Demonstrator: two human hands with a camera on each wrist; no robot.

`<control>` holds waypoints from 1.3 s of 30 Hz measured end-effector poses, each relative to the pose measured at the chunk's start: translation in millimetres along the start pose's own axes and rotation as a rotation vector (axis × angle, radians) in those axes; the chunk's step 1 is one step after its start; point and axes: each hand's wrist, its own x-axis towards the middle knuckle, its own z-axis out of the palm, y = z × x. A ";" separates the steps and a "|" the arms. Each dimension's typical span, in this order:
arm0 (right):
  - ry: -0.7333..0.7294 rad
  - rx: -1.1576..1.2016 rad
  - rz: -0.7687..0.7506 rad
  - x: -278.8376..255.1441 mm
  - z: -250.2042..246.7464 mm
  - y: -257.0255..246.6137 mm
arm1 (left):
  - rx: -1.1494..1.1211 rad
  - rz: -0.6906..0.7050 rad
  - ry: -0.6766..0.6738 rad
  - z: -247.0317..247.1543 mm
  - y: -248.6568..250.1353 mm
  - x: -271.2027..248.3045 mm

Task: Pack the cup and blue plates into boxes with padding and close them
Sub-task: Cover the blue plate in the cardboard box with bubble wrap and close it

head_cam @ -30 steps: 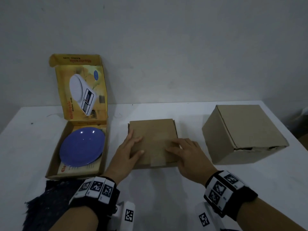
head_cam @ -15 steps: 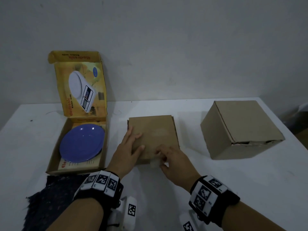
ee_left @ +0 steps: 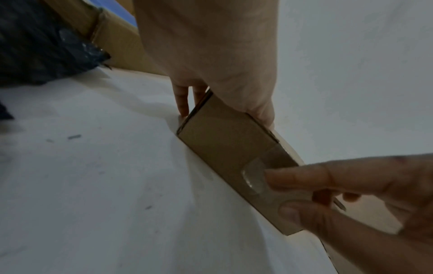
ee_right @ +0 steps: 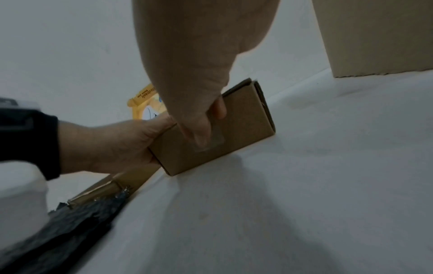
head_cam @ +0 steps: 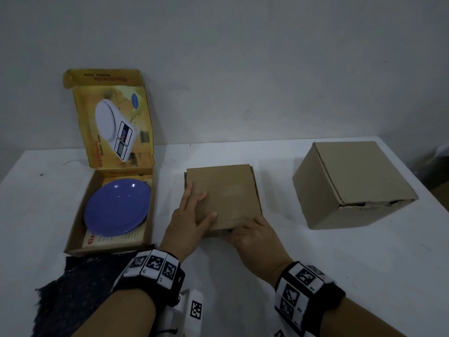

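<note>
Change, right hand: half a second back I had the right hand [head_cam: 255, 239] at the near edge of the flat brown box [head_cam: 223, 195], fingers on top by the tape; a second back it lay flat on the lid. Now its fingers are bent over the near edge and down the front wall.
Change, left hand: the left hand [head_cam: 189, 222] stays where it was, on the near-left corner of the same box.
Right hand state: thumb and fingertips [ee_right: 201, 137] press a strip of clear tape [ee_right: 211, 140] onto the front wall; they push against it rather than pinch it.
Left hand state: fingers straight and lying flat on the lid, some down the left wall, as the left wrist view shows.
Flat brown box, place: on the white table [head_cam: 315, 263], under both hands, lid shut.
Blue plate [head_cam: 117, 210]: just left of the left hand, inside the open yellow carton [head_cam: 73, 229].
Writing: carton lid [head_cam: 114, 127] reads "Electronic Kitchen scale", with a picture of a white scale; the other print is too small to read.
Large brown box [head_cam: 352, 183]: right of the right hand, well apart, closed.
Dark padding [head_cam: 80, 288]: near side of the carton, beside the left wrist.
Cup: cannot tell where it is.
</note>
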 end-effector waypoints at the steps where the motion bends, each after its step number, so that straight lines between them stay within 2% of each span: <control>1: -0.033 0.017 -0.014 0.4 -4.9 -0.5 | -0.001 0.001 -0.001 0.0 -1.2 0.3; 4: 0.025 0.139 0.041 11.8 -24.1 0.0 | -0.001 0.011 -0.005 -0.7 -3.6 0.5; 6: 0.050 0.076 0.142 25.5 -26.9 6.5 | -0.017 0.021 -0.003 -0.8 -2.8 0.0; 9: -0.106 0.034 0.235 38.1 -16.2 17.0 | -0.023 0.030 0.000 -0.3 -0.1 -1.2; 14: -0.260 -0.059 0.186 32.3 4.9 25.0 | 0.003 0.030 -0.006 -0.7 2.6 -2.5; 19: -0.203 -0.057 0.163 30.6 11.5 26.1 | -0.016 -0.004 -0.018 -0.9 6.4 -5.5; 22: -0.247 0.021 0.186 29.0 9.5 27.1 | -0.044 -0.064 -0.022 -1.6 6.2 -5.9; 24: -0.215 0.042 0.195 28.1 9.0 25.1 | -0.066 -0.076 -0.026 -2.1 4.3 -5.5; 27: -0.198 -0.004 0.227 29.6 12.5 25.0 | -0.096 -0.057 -0.021 -2.0 0.7 -3.3; 31: -0.184 -0.026 0.197 32.9 14.9 26.0 | -0.082 -0.113 -0.020 2.1 4.3 -3.5; 35: -0.210 -0.009 0.181 30.5 13.2 27.1 | -0.027 -0.162 -0.022 2.9 10.6 -6.5; 39: -0.260 0.072 0.180 29.2 5.6 28.5 | 0.129 -0.191 -0.077 -11.6 15.7 -14.8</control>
